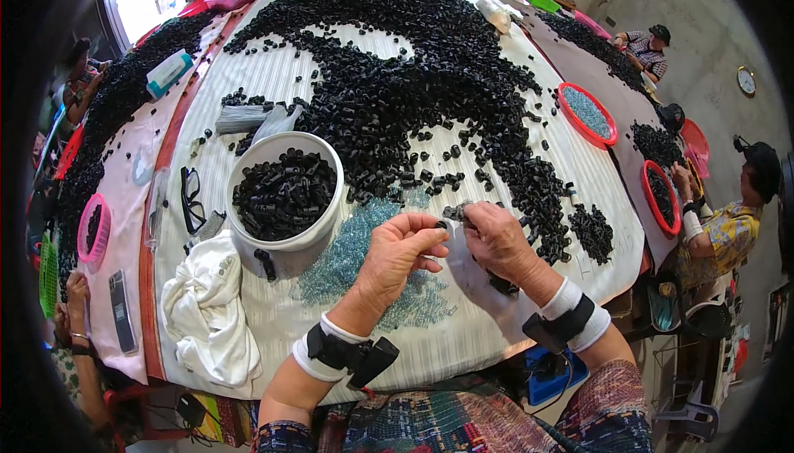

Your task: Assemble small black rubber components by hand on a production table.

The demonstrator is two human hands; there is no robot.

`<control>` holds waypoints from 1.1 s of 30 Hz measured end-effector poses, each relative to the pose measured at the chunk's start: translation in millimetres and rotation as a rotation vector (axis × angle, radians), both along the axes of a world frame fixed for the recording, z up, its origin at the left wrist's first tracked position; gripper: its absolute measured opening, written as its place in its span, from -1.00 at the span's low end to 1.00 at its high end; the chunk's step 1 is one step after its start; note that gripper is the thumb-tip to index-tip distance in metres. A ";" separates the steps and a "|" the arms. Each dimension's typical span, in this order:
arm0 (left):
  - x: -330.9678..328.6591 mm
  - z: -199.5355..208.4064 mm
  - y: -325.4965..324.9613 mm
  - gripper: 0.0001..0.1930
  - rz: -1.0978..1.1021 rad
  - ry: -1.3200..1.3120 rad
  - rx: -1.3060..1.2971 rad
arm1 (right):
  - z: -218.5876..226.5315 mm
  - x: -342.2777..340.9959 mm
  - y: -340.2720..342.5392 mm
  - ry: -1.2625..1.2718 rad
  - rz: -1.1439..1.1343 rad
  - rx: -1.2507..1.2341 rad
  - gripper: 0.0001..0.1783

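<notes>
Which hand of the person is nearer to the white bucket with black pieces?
Left. The left hand is to the right of the white bucket; the right hand is farther right, beyond the left one.

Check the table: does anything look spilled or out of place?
Possibly the black-framed eyeglasses, lying left of the white bucket among work materials. The small clear-blue pieces lie loose on the cloth, uncontained; whether spilled or deliberately spread, I can't tell.

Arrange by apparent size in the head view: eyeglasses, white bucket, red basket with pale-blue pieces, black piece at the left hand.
1. White bucket
2. Red basket with pale-blue pieces
3. Eyeglasses
4. Black piece at left hand
</notes>
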State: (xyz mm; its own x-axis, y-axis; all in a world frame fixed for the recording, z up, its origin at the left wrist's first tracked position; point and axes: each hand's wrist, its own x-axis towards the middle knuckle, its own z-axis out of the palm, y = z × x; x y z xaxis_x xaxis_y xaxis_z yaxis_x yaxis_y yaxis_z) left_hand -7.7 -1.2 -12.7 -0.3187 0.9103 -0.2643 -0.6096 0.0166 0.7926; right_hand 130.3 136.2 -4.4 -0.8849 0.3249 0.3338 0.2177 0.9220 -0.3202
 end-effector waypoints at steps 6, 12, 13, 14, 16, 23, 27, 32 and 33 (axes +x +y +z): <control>2.5 5.5 -0.8 -0.78 -0.026 0.064 0.015 | 10.5 1.5 0.5 0.233 -0.078 -0.570 -0.81; 7.3 2.0 -0.1 -0.76 -0.028 0.164 0.052 | 36.2 6.0 -16.2 0.337 -0.113 -1.097 -0.81; 8.2 3.2 -0.5 -0.76 -0.030 0.166 0.052 | 37.8 6.6 -17.7 0.356 -0.104 -1.101 -0.79; 9.2 4.6 -1.3 -0.75 -0.026 0.165 0.067 | 40.3 6.9 -19.7 0.358 -0.105 -1.101 -0.79; 10.6 4.9 -1.8 -0.74 -0.024 0.165 0.081 | 42.5 5.8 -23.1 0.397 -0.068 -1.102 -0.77; 12.5 8.3 -4.1 -0.76 -0.008 0.190 0.125 | 37.5 -2.0 -32.8 0.439 -0.044 -0.818 -0.90; 12.1 7.4 -2.9 -0.76 -0.008 0.198 0.121 | 32.5 -0.4 -32.0 0.439 -0.052 -0.772 -0.91; 13.2 5.1 -1.1 -0.78 0.015 0.232 0.131 | 27.5 2.0 -32.9 0.448 -0.043 -0.787 -0.91; 13.1 5.0 -1.1 -0.79 0.023 0.241 0.129 | 27.8 2.0 -33.7 0.447 -0.042 -0.790 -0.91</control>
State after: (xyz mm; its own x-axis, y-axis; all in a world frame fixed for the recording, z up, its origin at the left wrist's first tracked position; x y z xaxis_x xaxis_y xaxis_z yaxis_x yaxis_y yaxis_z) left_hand 5.4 -2.4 -7.7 -0.3790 0.9234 -0.0611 -0.4024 -0.1050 0.9094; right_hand 132.3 102.5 23.4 -0.7088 0.6338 0.3098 -0.0507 0.3922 -0.9185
